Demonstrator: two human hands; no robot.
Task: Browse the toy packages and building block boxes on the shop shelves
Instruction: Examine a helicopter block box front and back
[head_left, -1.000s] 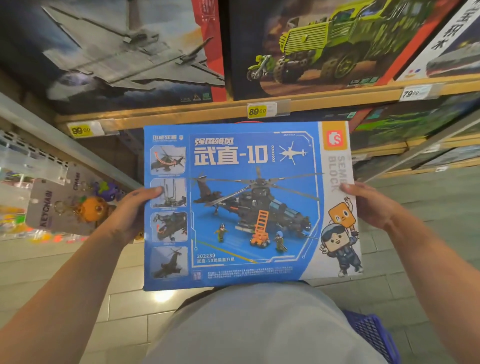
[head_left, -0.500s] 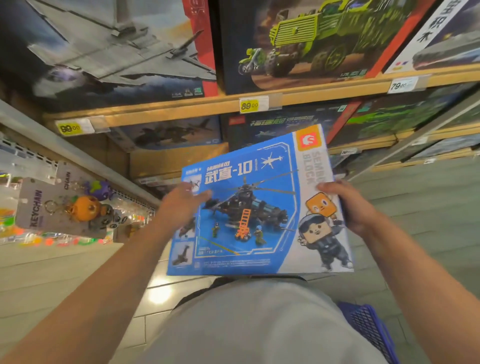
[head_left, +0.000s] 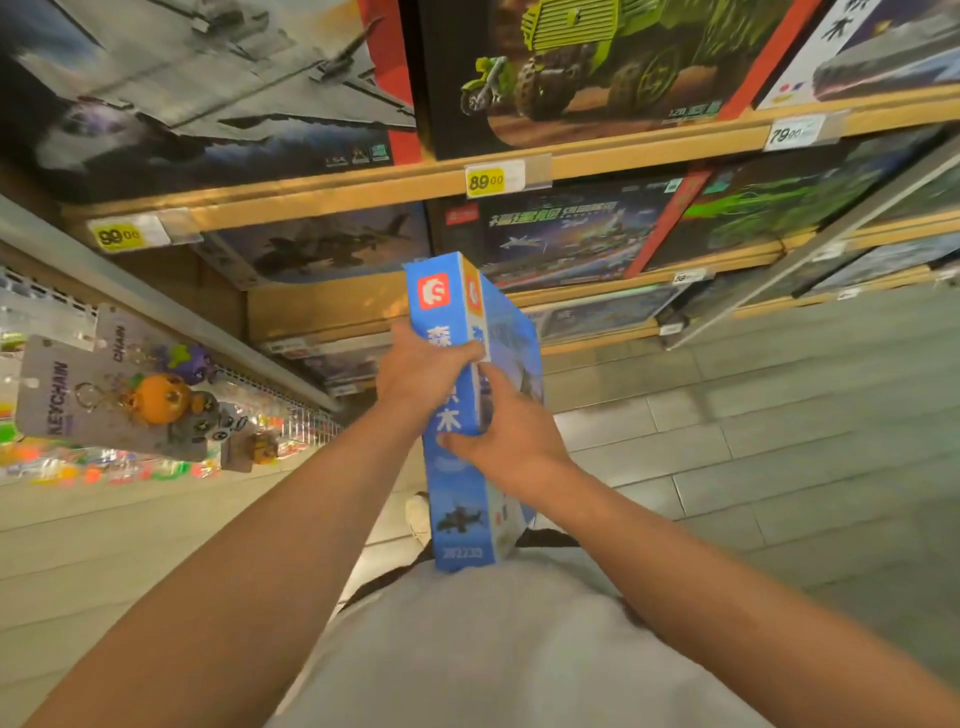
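Between my two forearms, centre of the head view: one blue cardboard building block box, turned edge-on so that its narrow side panel, printed with a red logo square and white characters, faces the camera, with the lower end near my pale shirt. Left hand: fingers curled over the side panel, gripping. Right hand: thumb on the side panel, fingers spread along the broad face at the right, clasping the same box. Step in hand, as I judge it: inspection of a box taken from the wooden shop shelves, now rotated for a look at its side or back. Next move, as I judge it: either finish the turn to read the far face, or slide the box flat into a shelf gap; both call for a two-handed hold and care with the corners. Count, upper shelf: three large boxes, namely one grey jet-fighter box, one green armoured-truck box, one partly cut-off box at the right edge. Lower shelves: at least three dark boxes, the rest too blurred to count. Yellow price tags readable: two; one white. Keychain cards hanging at left: number uncertain.
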